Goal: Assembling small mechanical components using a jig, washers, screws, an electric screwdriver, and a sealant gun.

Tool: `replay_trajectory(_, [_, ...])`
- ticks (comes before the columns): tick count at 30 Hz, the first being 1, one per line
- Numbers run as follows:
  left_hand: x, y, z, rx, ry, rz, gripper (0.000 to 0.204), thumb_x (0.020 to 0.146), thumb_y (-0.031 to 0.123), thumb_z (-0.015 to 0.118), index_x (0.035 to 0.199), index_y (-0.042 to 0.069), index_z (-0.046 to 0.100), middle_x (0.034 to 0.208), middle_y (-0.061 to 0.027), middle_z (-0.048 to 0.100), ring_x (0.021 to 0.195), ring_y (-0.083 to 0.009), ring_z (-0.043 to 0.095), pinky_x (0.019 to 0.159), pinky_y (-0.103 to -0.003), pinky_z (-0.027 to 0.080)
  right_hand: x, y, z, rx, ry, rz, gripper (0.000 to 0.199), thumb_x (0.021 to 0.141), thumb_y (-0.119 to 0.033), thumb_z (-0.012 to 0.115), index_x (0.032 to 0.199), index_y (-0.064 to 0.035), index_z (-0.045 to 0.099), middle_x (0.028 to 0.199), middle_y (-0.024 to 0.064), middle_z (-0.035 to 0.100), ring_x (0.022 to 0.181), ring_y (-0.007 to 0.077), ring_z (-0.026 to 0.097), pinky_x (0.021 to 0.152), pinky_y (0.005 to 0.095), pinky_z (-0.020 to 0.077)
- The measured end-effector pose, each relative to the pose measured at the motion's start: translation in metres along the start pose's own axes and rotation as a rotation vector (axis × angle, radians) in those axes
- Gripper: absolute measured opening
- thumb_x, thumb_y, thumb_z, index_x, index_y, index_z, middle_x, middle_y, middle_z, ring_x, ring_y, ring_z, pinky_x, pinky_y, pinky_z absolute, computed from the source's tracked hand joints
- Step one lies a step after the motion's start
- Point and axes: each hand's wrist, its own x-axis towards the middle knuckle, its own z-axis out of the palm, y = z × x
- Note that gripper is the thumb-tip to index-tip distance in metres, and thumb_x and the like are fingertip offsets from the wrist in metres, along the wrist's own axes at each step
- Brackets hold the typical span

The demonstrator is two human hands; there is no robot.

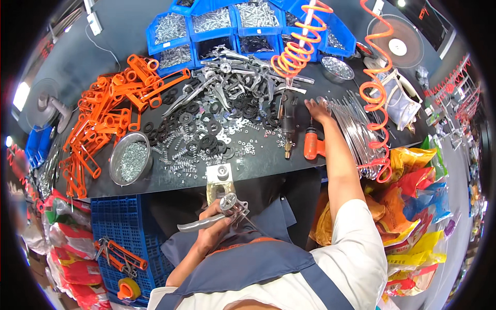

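Note:
My left hand [212, 230], close to my body below the table edge, is closed round a grey metal trigger handle [204, 223]. A round metal disc tops the handle, and a thin rod slants down from it. My right hand [317, 110] reaches across the table with fingers stretched out, beside the upper ends of a bundle of long metal rods [349, 124]. Whether the fingertips touch a rod is hard to see. Just below that hand lies an orange power driver [312, 144]; to its left hangs a dark air screwdriver [288, 121]. A small fixture [219, 181] stands at the table's front edge.
Orange frames [111, 103] pile up at left, near a bowl of small parts [130, 159]. Metal handles [227, 77], black rings and springs [181, 147] cover the middle. Blue bins [206, 23] line the back. Orange coiled hoses [380, 93] hang down. Blue crates [121, 222] stand below.

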Motion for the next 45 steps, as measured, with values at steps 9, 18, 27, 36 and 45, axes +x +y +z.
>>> replay_trajectory(9, [0.007,0.016,0.006,0.034,-0.076,-0.1,0.021,0.078,0.01,0.059,0.094,-0.003,0.06,0.111,-0.0142,0.055,0.102,-0.0218,0.053,0.09,-0.034,0.041,-0.031,0.012,-0.051,0.41,0.331,-0.376,0.066,0.09,-0.055,0.046,0.115,0.005,0.057,0.118,0.0244,0.057,0.116,0.0323,0.052,0.097,0.0388,0.039])
replay_trajectory(18, [0.014,0.009,0.002,0.247,-0.131,0.064,0.02,0.077,0.015,0.061,0.088,-0.001,0.06,0.1,-0.0143,0.06,0.094,-0.0241,0.056,0.084,-0.036,0.042,-0.17,-0.103,-0.005,0.72,0.154,-0.698,0.01,0.079,-0.004,0.063,0.088,0.0008,0.064,0.078,0.009,0.064,0.068,0.0138,0.062,0.062,0.0255,0.0484])
replay_trajectory(27, [0.0,0.003,-0.008,0.35,0.005,0.209,0.014,0.072,0.009,0.058,0.081,-0.003,0.057,0.082,-0.0124,0.056,0.074,-0.02,0.054,0.068,-0.031,0.043,-0.144,-0.168,0.048,0.062,0.313,-0.682,0.01,0.076,-0.009,0.06,0.08,0.0006,0.063,0.086,0.0175,0.063,0.078,0.0309,0.064,0.069,0.0396,0.0505])
replay_trajectory(36, [0.003,-0.005,-0.015,0.244,-0.018,0.106,0.016,0.074,0.012,0.058,0.077,-0.002,0.053,0.077,-0.0083,0.049,0.071,-0.0164,0.048,0.065,-0.03,0.039,-0.246,-0.194,-0.031,1.081,-0.586,-0.539,0.034,0.08,-0.008,0.064,0.112,-0.0033,0.051,0.075,0.0053,0.061,0.057,0.0095,0.053,0.05,0.0235,0.0448])
replay_trajectory(45, [0.015,-0.003,-0.002,0.32,-0.12,0.141,0.012,0.073,0.006,0.059,0.072,-0.001,0.049,0.073,-0.0081,0.047,0.065,-0.0159,0.046,0.058,-0.032,0.039,-0.318,-0.145,-0.016,0.894,-0.54,-0.815,0.03,0.081,-0.003,0.066,0.11,-0.0024,0.058,0.081,0.0008,0.058,0.071,0.0042,0.053,0.062,0.0194,0.0431])
